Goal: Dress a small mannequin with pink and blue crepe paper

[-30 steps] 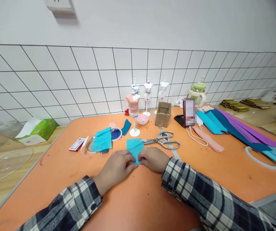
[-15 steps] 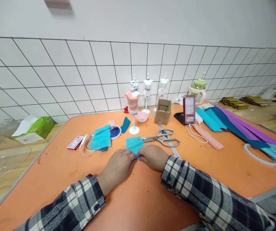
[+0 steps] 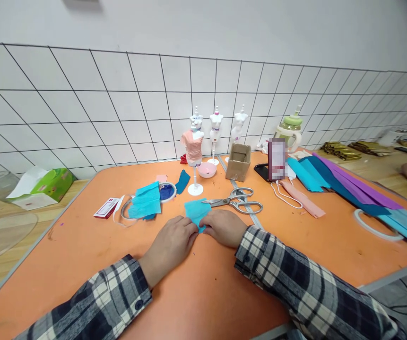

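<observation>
Both hands are working at the middle of the orange desk (image 3: pixel 82 250), a little in from its near edge. The left hand (image 3: pixel 173 241) and the right hand (image 3: pixel 224 227) are meeting fingertip to fingertip over the near edge of a small turquoise paper piece (image 3: pixel 194 208), which is lying flat on the desk just beyond the knuckles. Each hand is curling its fingers down onto that edge. It looks like a pinch from both sides, though the fingertips themselves are hiding under the hands. Plaid sleeves are covering both forearms.

Just beyond the right hand, a pair of scissors (image 3: pixel 237 203) is lying with its blades pointing left, the tips almost touching the paper piece's far corner. Toward the left edge, a second turquoise sheet (image 3: pixel 147 203) is resting over a tape roll (image 3: pixel 169 192), with a small red and white packet (image 3: pixel 106 208) beside it.

Along the far edge, a mannequin in a pink dress (image 3: pixel 193 150) is standing upright, with a pink bowl (image 3: pixel 206 170) and an open cardboard box (image 3: pixel 238 161) to its right. Long blue and purple paper strips (image 3: pixel 348 186) are stretching along the right edge, near a white tape ring (image 3: pixel 375 225).
</observation>
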`<state>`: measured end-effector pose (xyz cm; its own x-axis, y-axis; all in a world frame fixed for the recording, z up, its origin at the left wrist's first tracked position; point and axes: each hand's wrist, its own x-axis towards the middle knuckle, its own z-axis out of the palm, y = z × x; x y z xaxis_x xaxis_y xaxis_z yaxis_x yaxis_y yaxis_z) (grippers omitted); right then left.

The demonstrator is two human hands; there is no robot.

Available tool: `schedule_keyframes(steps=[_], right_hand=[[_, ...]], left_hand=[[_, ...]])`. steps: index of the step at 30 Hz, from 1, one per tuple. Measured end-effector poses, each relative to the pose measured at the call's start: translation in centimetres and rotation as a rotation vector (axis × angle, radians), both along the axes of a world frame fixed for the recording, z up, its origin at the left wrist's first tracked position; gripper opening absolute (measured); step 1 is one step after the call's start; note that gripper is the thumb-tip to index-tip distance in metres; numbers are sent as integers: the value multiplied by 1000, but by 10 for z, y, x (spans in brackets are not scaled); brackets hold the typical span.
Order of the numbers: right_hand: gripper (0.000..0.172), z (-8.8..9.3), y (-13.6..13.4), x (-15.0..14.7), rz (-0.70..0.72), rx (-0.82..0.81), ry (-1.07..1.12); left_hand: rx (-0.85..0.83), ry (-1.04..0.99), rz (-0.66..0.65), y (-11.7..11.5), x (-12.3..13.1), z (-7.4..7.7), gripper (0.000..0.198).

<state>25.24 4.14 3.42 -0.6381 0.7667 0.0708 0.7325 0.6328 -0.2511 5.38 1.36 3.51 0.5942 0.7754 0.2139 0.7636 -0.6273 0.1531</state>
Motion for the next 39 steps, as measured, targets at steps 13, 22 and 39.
schedule_keyframes(steps=[13, 22, 39], right_hand=[[22, -1, 0, 0, -53, -23, 49], [9, 3, 1, -1, -12, -3, 42], [18, 0, 0, -1, -80, -18, 82]], left_hand=[[104, 127, -13, 0, -1, -1, 22], [31, 102, 5, 1, -4, -6, 18], [-13, 42, 16, 1, -4, -3, 19]])
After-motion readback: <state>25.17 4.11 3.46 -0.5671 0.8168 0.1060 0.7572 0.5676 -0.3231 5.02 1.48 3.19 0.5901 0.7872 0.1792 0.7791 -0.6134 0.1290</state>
